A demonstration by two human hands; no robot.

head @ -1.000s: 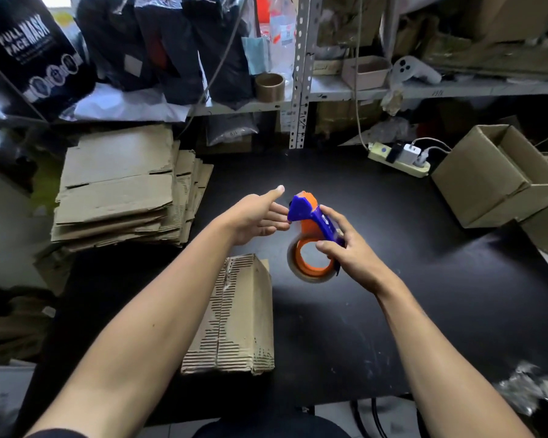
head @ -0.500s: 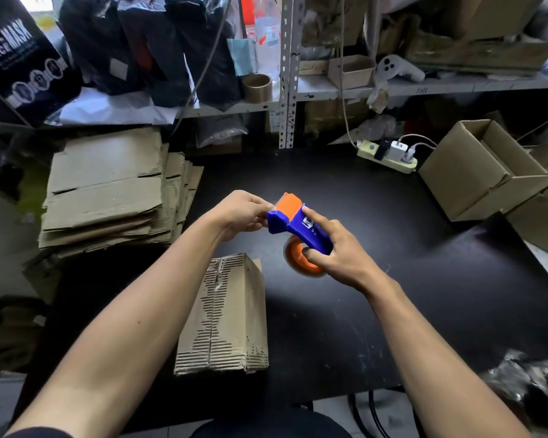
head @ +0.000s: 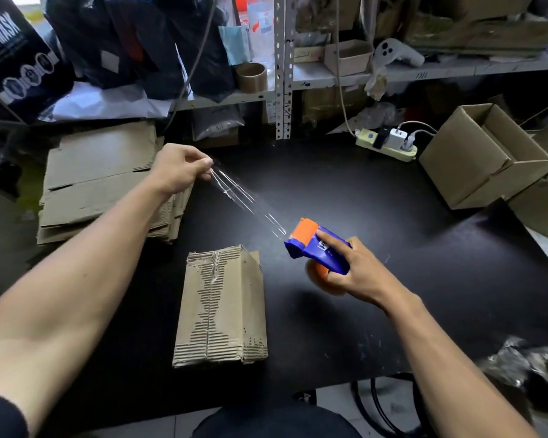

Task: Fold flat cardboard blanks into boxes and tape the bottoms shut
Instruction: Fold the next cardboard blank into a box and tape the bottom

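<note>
— What sits nearest, between the forearms?
— A worn cardboard box (head: 221,308), flat on the black table (head: 424,279).
— And the hands?
— The right hand (head: 358,273) grips the tape dispenser (head: 317,248). Clear tape (head: 247,202) stretches from it to the left hand (head: 179,167), pinched shut on its end. Flat blanks (head: 102,181) lie stacked under that hand.

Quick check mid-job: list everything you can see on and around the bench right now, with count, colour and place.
Folded box: one, brown, near centre of black table.
Flat blanks: one stack, brown, left.
Open boxes: at least two, brown, right.
Tape dispenser: one, blue and orange, centre.
Tape strip: one, clear, stretched in the air.
Power strip: one, pale yellow, back.
Tape core: one, brown, shelf.
Left hand: pinching the tape end.
Right hand: gripping the dispenser.
</note>
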